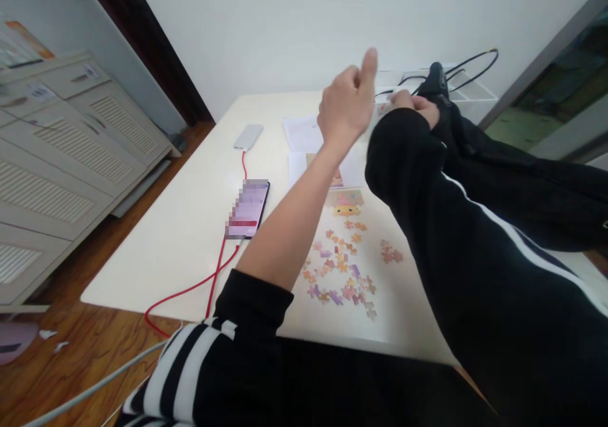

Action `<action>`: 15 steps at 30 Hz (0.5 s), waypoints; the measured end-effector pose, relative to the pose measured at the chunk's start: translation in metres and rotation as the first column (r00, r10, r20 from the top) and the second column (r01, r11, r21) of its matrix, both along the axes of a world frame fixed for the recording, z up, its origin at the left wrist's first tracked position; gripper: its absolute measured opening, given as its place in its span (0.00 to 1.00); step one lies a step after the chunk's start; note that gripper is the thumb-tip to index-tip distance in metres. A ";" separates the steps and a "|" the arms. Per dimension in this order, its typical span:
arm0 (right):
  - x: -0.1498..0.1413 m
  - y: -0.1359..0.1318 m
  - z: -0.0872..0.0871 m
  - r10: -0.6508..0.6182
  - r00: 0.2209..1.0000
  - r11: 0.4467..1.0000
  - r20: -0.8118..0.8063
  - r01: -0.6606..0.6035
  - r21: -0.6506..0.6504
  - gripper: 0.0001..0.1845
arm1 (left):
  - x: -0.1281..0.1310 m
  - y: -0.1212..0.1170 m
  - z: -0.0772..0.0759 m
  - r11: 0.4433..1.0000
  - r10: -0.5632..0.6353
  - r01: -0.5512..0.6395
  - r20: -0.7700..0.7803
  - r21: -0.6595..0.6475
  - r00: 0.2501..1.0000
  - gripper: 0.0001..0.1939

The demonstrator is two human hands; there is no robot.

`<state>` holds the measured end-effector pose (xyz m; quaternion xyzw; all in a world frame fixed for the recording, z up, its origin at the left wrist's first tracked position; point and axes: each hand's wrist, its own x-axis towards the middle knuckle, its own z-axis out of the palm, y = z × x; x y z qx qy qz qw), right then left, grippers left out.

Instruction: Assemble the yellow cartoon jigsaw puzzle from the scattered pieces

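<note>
My left hand [349, 101] is raised over the far part of the table, with its fingers curled and the thumb pointing up. I see its back, and nothing shows in it. My right hand [415, 105] is at the far right side of the table, its fingers bent and partly hidden by my black sleeve. It is right beside a dark, cloth-like item [503, 167]; what it grips cannot be made out. Below my hands, loose jigsaw puzzle pieces [339, 265] lie scattered, with a small joined cluster [391, 251] to their right and a partly assembled section [346, 204] above.
Printed sheets [303, 134] lie beyond the puzzle. On the left, a phone [249, 208] and a white power bank [248, 137] are joined to red cables [190, 287]. A white rack [475, 91] with black cords stands at the back right. Cabinets [71, 142] line the left.
</note>
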<state>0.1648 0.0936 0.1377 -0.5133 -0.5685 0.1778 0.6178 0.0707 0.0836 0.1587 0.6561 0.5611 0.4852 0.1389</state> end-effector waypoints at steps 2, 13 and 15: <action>-0.023 -0.052 0.004 -0.048 0.998 0.998 0.039 0.046 0.049 0.13 | -0.013 0.020 -0.003 0.993 0.093 -0.090 0.033 -0.072 0.995 0.25; -0.061 -0.222 -0.024 0.482 0.688 0.840 0.542 -0.539 -0.062 0.20 | -0.022 0.047 -0.054 0.944 0.268 -0.239 0.105 -0.228 0.958 0.20; -0.059 -0.213 -0.025 0.385 0.681 0.873 0.623 -0.488 -0.006 0.19 | -0.016 0.046 -0.052 0.951 0.244 -0.215 0.111 -0.224 0.963 0.20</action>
